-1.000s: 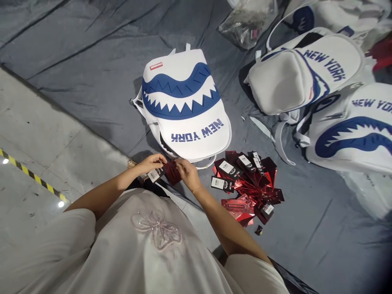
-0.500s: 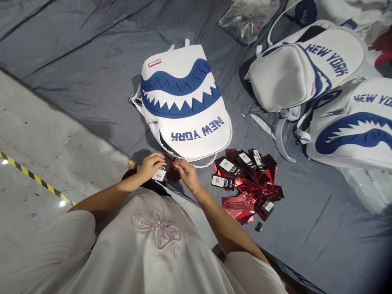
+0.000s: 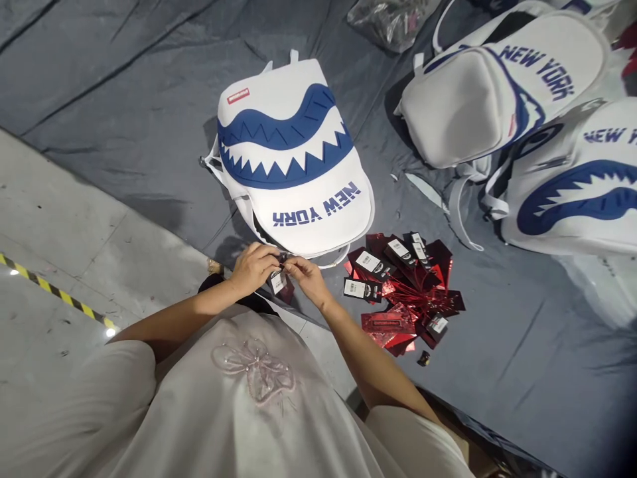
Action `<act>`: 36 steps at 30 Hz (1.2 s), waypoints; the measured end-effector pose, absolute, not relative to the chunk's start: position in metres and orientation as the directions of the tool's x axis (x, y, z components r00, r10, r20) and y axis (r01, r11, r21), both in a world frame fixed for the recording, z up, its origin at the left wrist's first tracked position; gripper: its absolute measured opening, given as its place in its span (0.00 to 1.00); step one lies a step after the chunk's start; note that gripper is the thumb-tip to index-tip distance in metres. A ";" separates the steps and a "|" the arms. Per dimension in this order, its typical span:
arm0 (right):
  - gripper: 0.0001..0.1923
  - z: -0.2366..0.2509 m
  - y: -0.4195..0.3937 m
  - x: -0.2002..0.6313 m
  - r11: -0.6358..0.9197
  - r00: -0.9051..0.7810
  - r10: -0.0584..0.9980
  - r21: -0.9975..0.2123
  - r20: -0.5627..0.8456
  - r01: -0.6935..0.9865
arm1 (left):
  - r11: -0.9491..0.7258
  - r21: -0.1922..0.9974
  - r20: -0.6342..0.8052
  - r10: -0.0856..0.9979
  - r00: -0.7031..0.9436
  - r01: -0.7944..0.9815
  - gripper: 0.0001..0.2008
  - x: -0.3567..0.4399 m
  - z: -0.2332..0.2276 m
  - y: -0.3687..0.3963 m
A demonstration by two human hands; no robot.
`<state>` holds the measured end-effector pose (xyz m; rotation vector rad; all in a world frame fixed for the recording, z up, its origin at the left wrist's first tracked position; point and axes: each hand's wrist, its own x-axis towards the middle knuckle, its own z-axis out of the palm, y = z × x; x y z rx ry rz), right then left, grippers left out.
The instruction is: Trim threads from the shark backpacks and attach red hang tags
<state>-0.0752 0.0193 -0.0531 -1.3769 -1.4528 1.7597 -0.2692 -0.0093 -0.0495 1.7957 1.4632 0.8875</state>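
Note:
A white backpack with a blue shark-mouth print and "NEW YORK" lettering lies on the grey cloth, its lettered end toward me. Just below that end, my left hand and my right hand meet, fingertips pinched together. From between them hangs a black hang tag with a white barcode label, a dark red piece beside it. The fingers hide the top of the tag and any cord. To the right of my right hand lies a pile of red and black hang tags.
Two more white backpacks, one upper right and one at the right edge, lie on the cloth. A clear plastic bag is at the top. A small dark object lies below the tag pile. Yellow-black floor tape runs at left.
Both hands have come closer together, my left hand moving right. The hang tag has shifted right and now hangs tilted beneath the fingers. The view has shifted slightly.

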 end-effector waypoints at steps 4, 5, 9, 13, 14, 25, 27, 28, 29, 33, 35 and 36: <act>0.17 -0.052 0.023 -0.075 -0.364 -0.372 0.828 -0.907 -0.419 0.210 | -0.056 0.913 -0.069 0.955 0.288 0.405 0.06 -0.273 -0.049 -0.009; 0.17 -0.051 0.023 -0.075 -0.371 -0.376 0.824 -0.905 -0.424 0.207 | 0.014 0.931 -0.117 0.958 0.262 0.364 0.05 -0.273 -0.050 -0.007; 0.18 -0.049 0.023 -0.077 -0.390 -0.402 0.801 -0.897 -0.443 0.210 | 0.132 0.875 -0.229 0.960 0.158 0.465 0.05 -0.278 -0.057 0.005; 0.18 -0.049 0.023 -0.082 -0.361 -0.419 0.790 -0.893 -0.447 0.270 | 0.136 0.871 -0.283 0.924 0.257 0.471 0.05 -0.282 -0.066 0.013; 0.17 -0.049 0.023 -0.083 -0.344 -0.417 0.797 -0.896 -0.436 0.279 | 0.189 0.904 -0.306 0.912 0.271 0.384 0.06 -0.282 -0.069 0.013; 0.11 -0.040 0.029 -0.084 0.203 -0.566 0.784 -0.754 -0.257 0.624 | 0.045 0.873 -0.239 0.908 0.344 0.486 0.07 -0.288 -0.064 0.010; 0.11 -0.037 0.030 -0.086 0.246 -0.578 0.770 -0.709 -0.271 0.661 | -0.003 0.839 -0.241 0.894 0.377 0.544 0.08 -0.288 -0.063 0.012; 0.11 -0.036 0.030 -0.087 0.269 -0.584 0.761 -0.681 -0.284 0.682 | -0.017 0.823 -0.251 0.886 0.391 0.568 0.09 -0.288 -0.062 0.013; 0.11 -0.034 0.031 -0.088 0.298 -0.590 0.749 -0.643 -0.300 0.705 | -0.027 0.806 -0.265 0.877 0.401 0.591 0.09 -0.287 -0.061 0.014; 0.14 -0.028 0.036 -0.092 0.468 -0.645 0.668 -0.465 -0.371 0.752 | -0.027 0.710 -0.379 0.828 0.414 0.703 0.08 -0.282 -0.054 0.017; 0.14 -0.025 0.037 -0.094 0.526 -0.689 0.617 -0.451 -0.381 0.721 | -0.025 0.675 -0.416 0.813 0.408 0.737 0.07 -0.277 -0.050 0.018; 0.13 -0.025 0.038 -0.094 0.541 -0.707 0.600 -0.462 -0.374 0.703 | -0.026 0.667 -0.422 0.811 0.405 0.745 0.06 -0.274 -0.048 0.018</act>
